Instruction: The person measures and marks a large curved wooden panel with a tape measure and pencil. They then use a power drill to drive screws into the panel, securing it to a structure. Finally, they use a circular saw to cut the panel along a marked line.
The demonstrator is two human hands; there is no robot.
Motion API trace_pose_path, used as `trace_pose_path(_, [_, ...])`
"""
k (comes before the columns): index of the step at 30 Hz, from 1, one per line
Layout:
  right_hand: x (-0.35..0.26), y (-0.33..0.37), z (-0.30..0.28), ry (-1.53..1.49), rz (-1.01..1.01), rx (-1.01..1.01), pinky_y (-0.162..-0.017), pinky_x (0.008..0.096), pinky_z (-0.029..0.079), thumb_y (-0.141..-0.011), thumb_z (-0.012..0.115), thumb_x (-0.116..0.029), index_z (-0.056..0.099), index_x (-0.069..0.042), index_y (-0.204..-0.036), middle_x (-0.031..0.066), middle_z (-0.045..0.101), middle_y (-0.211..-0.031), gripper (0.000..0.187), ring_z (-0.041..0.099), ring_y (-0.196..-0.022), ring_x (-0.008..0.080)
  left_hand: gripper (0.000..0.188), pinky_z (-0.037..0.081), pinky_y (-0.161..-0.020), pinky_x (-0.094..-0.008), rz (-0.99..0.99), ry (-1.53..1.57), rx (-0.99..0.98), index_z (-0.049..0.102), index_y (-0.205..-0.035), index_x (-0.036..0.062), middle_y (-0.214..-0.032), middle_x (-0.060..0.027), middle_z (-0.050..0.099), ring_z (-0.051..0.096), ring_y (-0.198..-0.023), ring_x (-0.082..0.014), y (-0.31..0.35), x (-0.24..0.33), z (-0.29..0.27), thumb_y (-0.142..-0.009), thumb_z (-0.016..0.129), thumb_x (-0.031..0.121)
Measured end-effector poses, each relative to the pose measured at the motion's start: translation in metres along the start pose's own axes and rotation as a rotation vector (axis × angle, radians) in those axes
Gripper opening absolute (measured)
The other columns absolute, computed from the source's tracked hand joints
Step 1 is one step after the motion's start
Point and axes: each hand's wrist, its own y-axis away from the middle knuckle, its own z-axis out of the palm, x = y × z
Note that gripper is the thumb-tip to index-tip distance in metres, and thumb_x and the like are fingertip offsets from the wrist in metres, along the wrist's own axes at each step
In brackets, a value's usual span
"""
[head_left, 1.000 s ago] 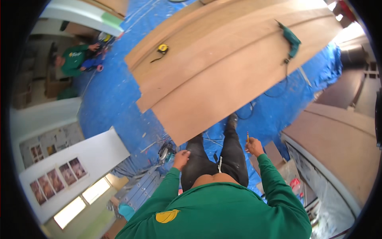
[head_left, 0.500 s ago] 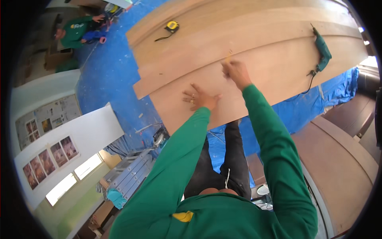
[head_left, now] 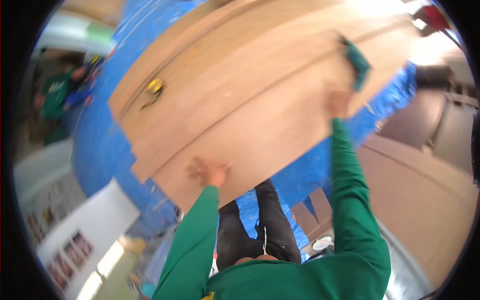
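Large thin wooden panels [head_left: 260,135] lie overlapping across the work surface. My left hand [head_left: 209,171] rests flat on the nearest panel with its fingers spread, holding nothing. My right hand [head_left: 340,102] is smeared by motion above the panel's near edge, just short of a green power drill [head_left: 357,65]. Whether its fingers hold anything cannot be made out. The drill lies on the panels, its body pointing away from me and its cord end close to my hand. A yellow tape measure [head_left: 155,86] sits on the panels at the far left.
Blue plastic sheeting [head_left: 95,142] covers the floor around the panels. A co-worker in a green top [head_left: 57,95] is at the far left. More wooden boards [head_left: 425,200] stand to my right. A white board with photos [head_left: 92,220] is at the lower left.
My right hand has swung right toward the drill; the pencil-like stick it held is no longer plain to see. My view has shifted. My left hand stays spread on the panel.
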Motion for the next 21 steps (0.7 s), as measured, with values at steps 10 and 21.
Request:
trace_pose_path(10, [0.317, -0.165, -0.085, -0.071, 0.105, -0.487, -0.110, 0.0363, 0.059, -0.088, 0.061, 0.014, 0.057, -0.005, -0.164, 0.0144, 0.070, -0.150, 0.078, 0.070, -0.131, 0.0273, 0.173, 0.037, -0.117, -0.0877, -0.052, 0.086, -0.051, -0.019, -0.179, 0.0048, -0.176, -0.0500, -0.022, -0.010, -0.162, -0.0763, 0.009, 0.002, -0.014, -0.072, 0.102, 0.067])
trace_pose_path(21, [0.057, 0.106, -0.108, -1.217, 0.502, -0.331, -0.049, 0.0275, 0.036, -0.105, 0.065, -0.015, 0.053, -0.016, -0.086, -0.0013, 0.045, -0.066, 0.023, 0.048, -0.057, 0.0100, 0.174, 0.035, -0.115, -0.0903, -0.017, 0.114, -0.081, -0.025, -0.178, 0.0062, -0.174, -0.0494, -0.027, -0.014, -0.160, -0.0781, 0.020, 0.006, -0.028, -0.074, 0.100, 0.069])
